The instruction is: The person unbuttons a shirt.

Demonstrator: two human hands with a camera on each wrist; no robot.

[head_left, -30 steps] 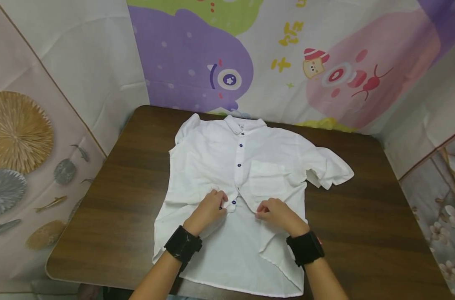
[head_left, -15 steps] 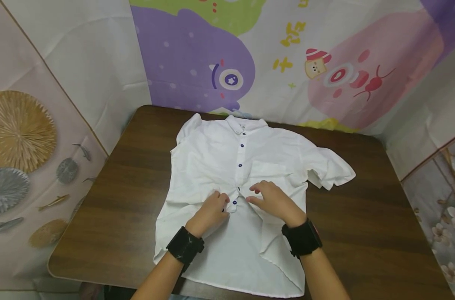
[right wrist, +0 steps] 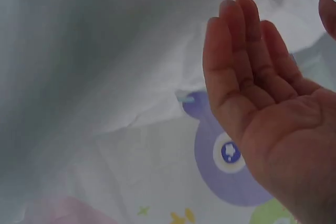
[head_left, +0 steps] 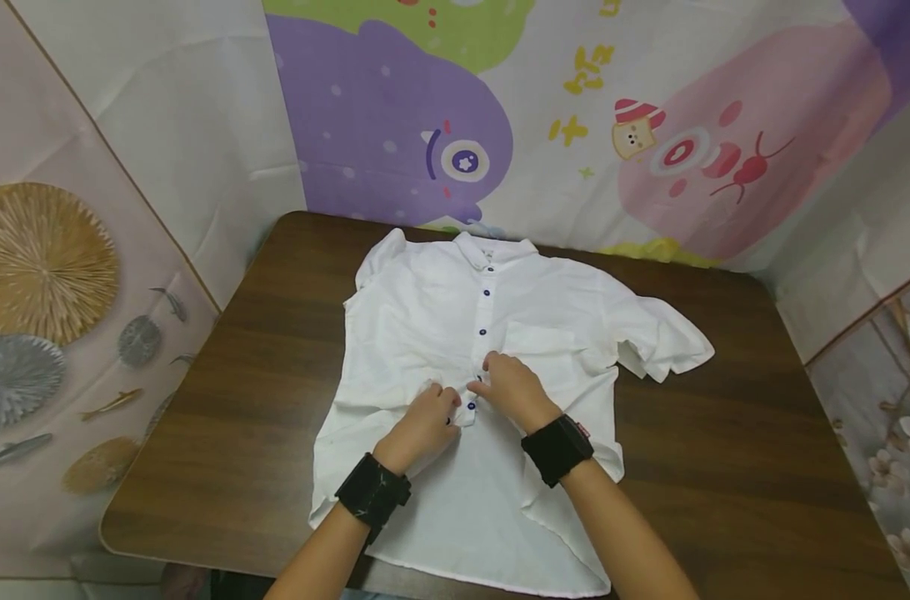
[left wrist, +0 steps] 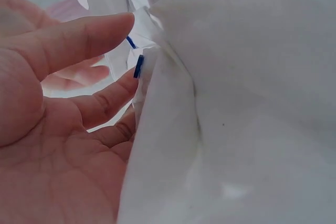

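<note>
A white short-sleeved shirt (head_left: 432, 325) with dark blue buttons lies front up, collar away from me. Its upper buttons look fastened, and the front spreads apart lower down. My left hand (head_left: 425, 421) holds the lower front edge on the left; in the left wrist view its thumb (left wrist: 100, 38) and fingertips are at the cloth beside a blue button (left wrist: 138, 66). Over the button strip, near a low button (head_left: 472, 406), my right hand (head_left: 515, 387) hovers. The right wrist view shows its fingers (right wrist: 220, 51) nearly straight, with nothing between them.
The shirt lies on a dark brown wooden table (head_left: 725, 467) with rounded corners. Behind it hangs a cloth backdrop (head_left: 545, 192) with purple and pink cartoon figures. Patterned sheets (head_left: 162, 142) stand at both sides.
My right hand has let go of the right front edge, lifted, and moved left and up to the button strip. The left hand stays at its edge.
</note>
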